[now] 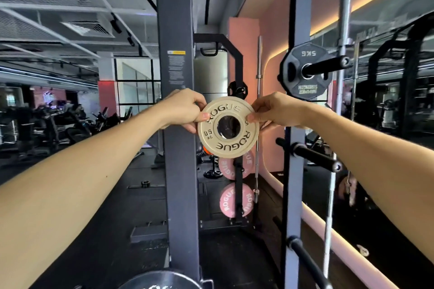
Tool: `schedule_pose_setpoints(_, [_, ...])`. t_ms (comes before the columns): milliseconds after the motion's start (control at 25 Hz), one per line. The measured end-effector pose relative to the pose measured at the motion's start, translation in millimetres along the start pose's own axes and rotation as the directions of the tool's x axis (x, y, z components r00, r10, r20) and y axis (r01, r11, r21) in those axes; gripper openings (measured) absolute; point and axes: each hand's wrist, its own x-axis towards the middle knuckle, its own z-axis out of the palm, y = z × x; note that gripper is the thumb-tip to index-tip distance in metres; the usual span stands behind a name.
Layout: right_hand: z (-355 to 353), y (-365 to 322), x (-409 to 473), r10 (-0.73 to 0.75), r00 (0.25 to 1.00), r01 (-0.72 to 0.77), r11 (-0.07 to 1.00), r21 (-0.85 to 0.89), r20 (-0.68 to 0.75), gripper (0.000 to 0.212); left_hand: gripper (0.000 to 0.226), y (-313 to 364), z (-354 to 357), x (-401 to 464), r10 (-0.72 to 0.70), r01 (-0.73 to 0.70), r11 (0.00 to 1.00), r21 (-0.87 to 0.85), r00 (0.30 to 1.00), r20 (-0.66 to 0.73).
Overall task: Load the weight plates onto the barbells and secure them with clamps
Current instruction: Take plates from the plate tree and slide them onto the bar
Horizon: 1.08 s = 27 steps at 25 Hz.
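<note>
A small cream-coloured change plate (pixel 228 127), marked ROGUE twice and 0.5 KG in dark raised letters, is held upright in mid-air, its flat face and round centre hole turned to the camera. The left hand (pixel 185 110) pinches its left rim and the right hand (pixel 273 110) pinches its right rim, thumbs on the near face. A black 5 KG plate (pixel 305 71) sits upright on a black storage peg to the upper right. Two pink ROGUE plates (pixel 236 199) hang on a rack farther back, below the cream plate.
</note>
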Motion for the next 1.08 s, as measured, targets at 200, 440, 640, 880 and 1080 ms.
schedule_pose_setpoints(200, [-102.0,87.3,-10.0,-0.026,1.0,0.027,0.998,-0.049,0.016,0.021,0.008,81.7,89.2,48.2,0.012,-0.012,1.0,-0.023,0.999,-0.03])
schedule_pose_setpoints(440, [-246.4,181.6,-22.8,-0.045,0.998,0.049,0.994,-0.096,0.042,0.031,0.011,197.8,189.2,121.1,-0.018,0.014,0.996,-0.083,0.999,-0.042])
schedule_pose_setpoints(640, [-317.3,219.5,-19.3,-0.092,0.995,0.094,0.993,-0.067,0.037,0.032,0.009,259.8,220.8,161.6,-0.013,0.007,0.997,-0.075,0.997,-0.074])
schedule_pose_setpoints(880, [-371.8,210.2,12.5,-0.229,0.973,0.226,0.967,-0.116,-0.007,0.029,0.01,293.5,202.3,213.2,0.036,-0.037,0.999,0.0,0.978,-0.204])
schedule_pose_setpoints(1080, [-407.7,205.9,48.6,-0.237,0.97,0.231,0.967,-0.105,-0.055,0.015,0.008,313.0,188.5,260.9,0.118,-0.094,0.991,0.092,0.947,-0.299])
